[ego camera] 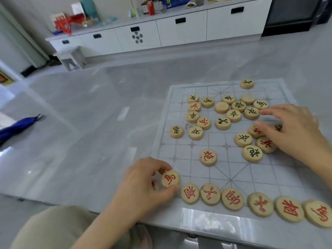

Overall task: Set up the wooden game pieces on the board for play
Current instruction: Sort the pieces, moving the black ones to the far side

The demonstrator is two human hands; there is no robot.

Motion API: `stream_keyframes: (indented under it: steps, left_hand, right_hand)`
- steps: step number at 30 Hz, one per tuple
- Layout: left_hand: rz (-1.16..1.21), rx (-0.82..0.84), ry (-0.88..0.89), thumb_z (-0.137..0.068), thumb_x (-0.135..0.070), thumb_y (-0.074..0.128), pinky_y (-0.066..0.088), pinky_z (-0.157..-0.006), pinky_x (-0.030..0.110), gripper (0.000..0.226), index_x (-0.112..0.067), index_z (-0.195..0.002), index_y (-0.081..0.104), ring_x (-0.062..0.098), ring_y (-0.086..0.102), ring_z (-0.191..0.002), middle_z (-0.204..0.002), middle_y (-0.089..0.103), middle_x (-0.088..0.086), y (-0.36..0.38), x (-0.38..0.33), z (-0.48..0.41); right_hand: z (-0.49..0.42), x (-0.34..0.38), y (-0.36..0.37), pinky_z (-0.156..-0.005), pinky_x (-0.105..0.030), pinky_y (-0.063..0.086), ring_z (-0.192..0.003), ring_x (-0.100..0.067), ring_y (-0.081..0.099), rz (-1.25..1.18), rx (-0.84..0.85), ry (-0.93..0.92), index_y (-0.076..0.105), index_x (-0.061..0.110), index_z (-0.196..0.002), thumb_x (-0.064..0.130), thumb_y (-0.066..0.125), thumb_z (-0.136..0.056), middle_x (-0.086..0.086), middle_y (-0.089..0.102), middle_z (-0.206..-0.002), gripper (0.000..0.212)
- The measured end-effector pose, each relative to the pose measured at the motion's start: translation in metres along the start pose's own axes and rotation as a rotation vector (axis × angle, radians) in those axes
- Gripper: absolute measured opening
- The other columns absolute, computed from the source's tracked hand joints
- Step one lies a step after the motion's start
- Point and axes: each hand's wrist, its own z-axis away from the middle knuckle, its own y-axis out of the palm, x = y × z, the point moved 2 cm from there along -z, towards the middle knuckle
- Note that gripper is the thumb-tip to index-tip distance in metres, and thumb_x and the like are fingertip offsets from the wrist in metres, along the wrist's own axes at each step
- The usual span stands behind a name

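A thin translucent game board [194,169] with a printed grid lies on the grey table. Along its near edge stands a row of several round wooden pieces with red characters [232,198]. My left hand [143,184] pinches a red-marked piece [170,178] at the board's near left corner; another piece shows partly under its fingers. A loose cluster of red and green pieces [222,121] is scattered over the far half. One red piece [208,157] sits alone mid-board. My right hand [294,130] rests with spread fingers over pieces at the right, touching a red one [256,131].
The glossy grey table [89,133] extends left and far. A blue folded object [16,125] lies at the left edge. White cabinets [161,33] with clutter on top stand across the room. A beige cushion or garment [53,229] is below the table's near edge.
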Motion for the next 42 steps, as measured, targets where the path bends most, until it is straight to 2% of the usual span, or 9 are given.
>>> stream_keyframes:
  steps: [6,10,14,16,21,28,33,38,42]
  left_hand:
    - [-0.207,-0.101,0.09,-0.059,-0.065,0.06,0.031,-0.078,0.013,0.041,-0.036,-0.088,0.065,0.002,0.047,-0.093,-0.094,0.054,-0.025,0.021,0.016,0.015]
    - [-0.251,-0.1,0.105,-0.058,-0.07,0.057,0.028,-0.081,0.013,0.051,-0.036,-0.094,0.066,0.002,0.043,-0.105,-0.106,0.052,-0.024,0.023,0.014,0.012]
    - [-0.22,-0.024,0.106,-0.046,-0.094,0.04,0.029,-0.092,0.024,0.093,-0.038,-0.118,0.058,-0.004,0.03,-0.114,-0.117,0.04,-0.028,0.013,0.01,0.007]
    - [-0.216,0.017,0.118,-0.042,-0.098,0.032,0.027,-0.095,0.021,0.101,-0.039,-0.12,0.056,-0.006,0.027,-0.114,-0.118,0.038,-0.029,0.005,0.005,0.0]
    - [-0.256,0.068,0.16,-0.042,-0.09,0.048,0.022,-0.097,0.017,0.092,-0.042,-0.12,0.054,-0.007,0.025,-0.118,-0.121,0.035,-0.029,-0.017,-0.009,-0.031]
    - [-0.337,-0.097,0.161,-0.067,-0.086,0.023,0.035,-0.095,0.031,0.081,-0.033,-0.117,0.058,0.012,0.042,-0.12,-0.123,0.055,-0.013,-0.006,0.016,-0.084]
    - [-0.382,-0.046,0.147,-0.069,-0.077,0.017,0.035,-0.1,0.029,0.084,-0.03,-0.133,0.045,0.014,0.041,-0.123,-0.135,0.045,-0.01,0.003,0.03,-0.087]
    - [-0.405,-0.01,0.174,-0.067,-0.074,0.007,0.028,-0.105,0.025,0.09,-0.029,-0.142,0.03,0.009,0.028,-0.134,-0.147,0.031,-0.012,0.006,0.027,-0.093]
    - [-0.372,-0.031,0.152,-0.071,-0.076,0.008,0.027,-0.106,0.026,0.09,-0.025,-0.141,0.032,0.012,0.03,-0.135,-0.147,0.034,-0.01,0.008,0.029,-0.102]
  right_hand:
    - [0.003,-0.008,-0.005,-0.099,-0.05,0.03,-0.12,-0.036,0.042,0.001,-0.029,0.013,0.064,0.028,-0.111,0.068,0.036,-0.071,-0.008,0.057,-0.123,0.064]
    - [0.008,-0.007,-0.008,-0.099,-0.05,0.029,-0.121,-0.036,0.038,0.006,-0.036,-0.007,0.064,0.024,-0.113,0.056,0.048,-0.078,-0.009,0.055,-0.125,0.05]
    - [0.007,-0.008,-0.01,-0.099,-0.05,0.029,-0.122,-0.035,0.037,-0.003,-0.068,-0.049,0.063,0.023,-0.115,0.04,0.06,-0.084,-0.009,0.055,-0.126,0.035]
    - [0.007,-0.008,-0.011,-0.099,-0.05,0.029,-0.121,-0.035,0.036,-0.011,-0.08,-0.045,0.064,0.022,-0.114,0.038,0.06,-0.084,-0.009,0.055,-0.126,0.035]
    - [0.012,-0.009,-0.011,-0.1,-0.049,0.029,-0.12,-0.032,0.038,-0.015,-0.073,-0.037,0.063,0.023,-0.114,0.043,0.058,-0.086,-0.005,0.055,-0.125,0.035]
    - [0.025,-0.012,-0.007,-0.096,-0.046,0.031,-0.114,-0.024,0.041,-0.001,-0.057,-0.045,0.065,0.026,-0.11,0.043,0.058,-0.085,0.003,0.057,-0.117,0.032]
    - [0.022,-0.016,-0.01,-0.096,-0.043,0.034,-0.109,-0.018,0.043,-0.057,-0.027,-0.074,0.061,0.042,-0.101,0.072,0.039,-0.076,0.017,0.052,-0.106,0.045]
    - [0.018,-0.018,-0.019,-0.089,-0.031,0.032,-0.103,-0.005,0.04,-0.159,-0.059,-0.057,0.051,0.065,-0.091,0.078,0.037,-0.071,0.017,0.056,-0.102,0.028]
    - [0.018,-0.022,-0.025,-0.087,-0.015,0.032,-0.104,-0.008,0.044,-0.167,-0.081,-0.069,0.052,0.066,-0.091,0.084,0.034,-0.068,0.03,0.053,-0.105,0.034]
